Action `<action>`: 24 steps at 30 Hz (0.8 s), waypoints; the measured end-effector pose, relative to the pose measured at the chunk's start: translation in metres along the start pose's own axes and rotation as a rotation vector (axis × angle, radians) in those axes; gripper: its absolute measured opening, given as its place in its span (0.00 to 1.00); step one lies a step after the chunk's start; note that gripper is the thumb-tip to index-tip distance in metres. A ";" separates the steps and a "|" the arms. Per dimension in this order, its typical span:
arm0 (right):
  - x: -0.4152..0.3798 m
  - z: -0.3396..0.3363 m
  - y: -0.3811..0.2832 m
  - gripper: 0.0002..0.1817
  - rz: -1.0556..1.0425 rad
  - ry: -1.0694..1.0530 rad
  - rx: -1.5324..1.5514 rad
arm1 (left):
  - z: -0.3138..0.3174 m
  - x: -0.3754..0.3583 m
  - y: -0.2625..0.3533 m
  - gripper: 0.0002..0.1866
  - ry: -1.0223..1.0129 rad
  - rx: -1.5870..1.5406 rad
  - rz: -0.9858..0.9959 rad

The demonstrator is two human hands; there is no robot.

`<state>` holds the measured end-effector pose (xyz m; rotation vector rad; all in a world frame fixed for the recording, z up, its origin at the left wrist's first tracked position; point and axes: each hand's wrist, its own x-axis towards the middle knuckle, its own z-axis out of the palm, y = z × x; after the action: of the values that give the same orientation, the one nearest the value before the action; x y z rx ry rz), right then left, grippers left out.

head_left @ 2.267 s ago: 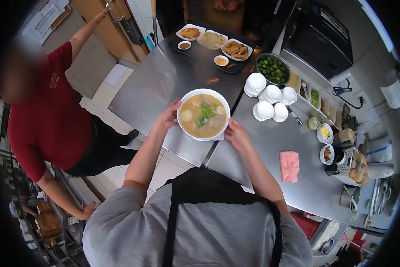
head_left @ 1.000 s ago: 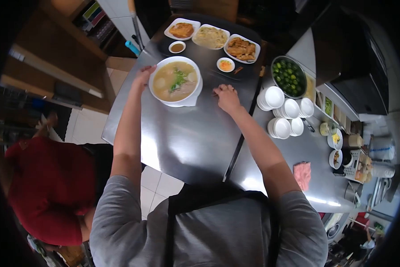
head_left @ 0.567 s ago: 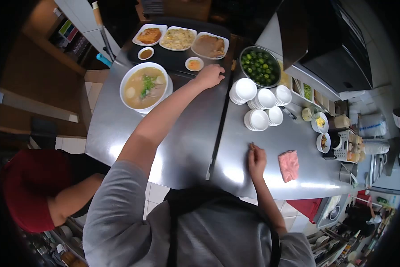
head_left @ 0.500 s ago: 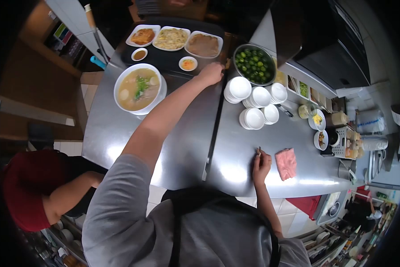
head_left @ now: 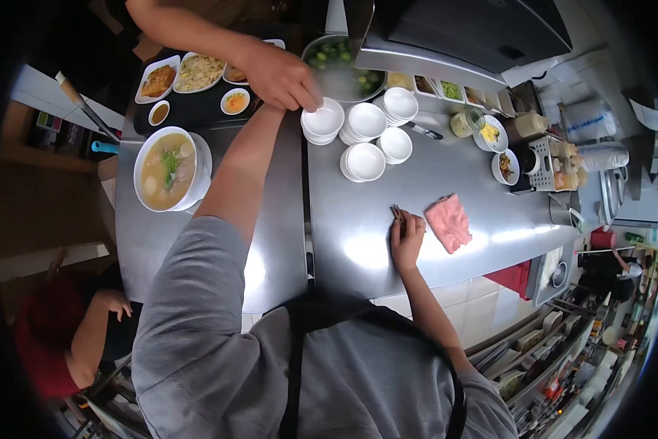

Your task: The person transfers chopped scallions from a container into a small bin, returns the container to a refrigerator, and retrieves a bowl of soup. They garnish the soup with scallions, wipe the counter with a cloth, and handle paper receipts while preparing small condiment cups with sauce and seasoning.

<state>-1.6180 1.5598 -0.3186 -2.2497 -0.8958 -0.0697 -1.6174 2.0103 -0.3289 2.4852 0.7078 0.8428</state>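
My left forearm [head_left: 247, 157] reaches across the steel counter. My left hand is hidden behind another person's hand [head_left: 279, 77], which comes in from the top with fingertips right at the rim of the nearest stack of small white bowls [head_left: 322, 117]. On the right half of the counter rests my right hand [head_left: 408, 240], closed on a small dark metal tool [head_left: 396, 213] with narrow tips; its kind I cannot tell. A folded pink cloth [head_left: 448, 223] lies just right of it. Beside my left forearm stands a large white bowl of soup [head_left: 169, 172] on a saucer.
A black tray [head_left: 142, 117] carries several dishes of food. Behind the bowl stacks is a metal basin of green fruit [head_left: 336, 55]. A black pen [head_left: 425, 131], a glass jar [head_left: 466, 122] and a plastic basket [head_left: 542, 170] stand to the right. A person in red [head_left: 58, 329] is at lower left.
My view has turned, so the counter sits further left. Another person's arm has come in from the top, over my left hand. My right hand stays beside the cloth with its tool.
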 end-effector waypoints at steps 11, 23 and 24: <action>-0.005 0.000 0.006 0.13 -0.020 -0.002 0.027 | -0.053 -0.122 0.042 0.14 0.213 -0.010 -0.283; 0.100 -0.016 0.032 0.10 -0.124 0.087 0.043 | -0.069 -0.308 0.205 0.15 -0.278 -0.899 -0.741; 0.105 -0.024 0.039 0.08 -0.209 0.237 -0.041 | -0.061 -0.305 0.224 0.15 -0.307 -1.008 -0.797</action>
<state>-1.5096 1.5859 -0.2933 -2.1217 -1.0025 -0.4439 -1.7926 1.6705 -0.2984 1.2238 0.7920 0.3376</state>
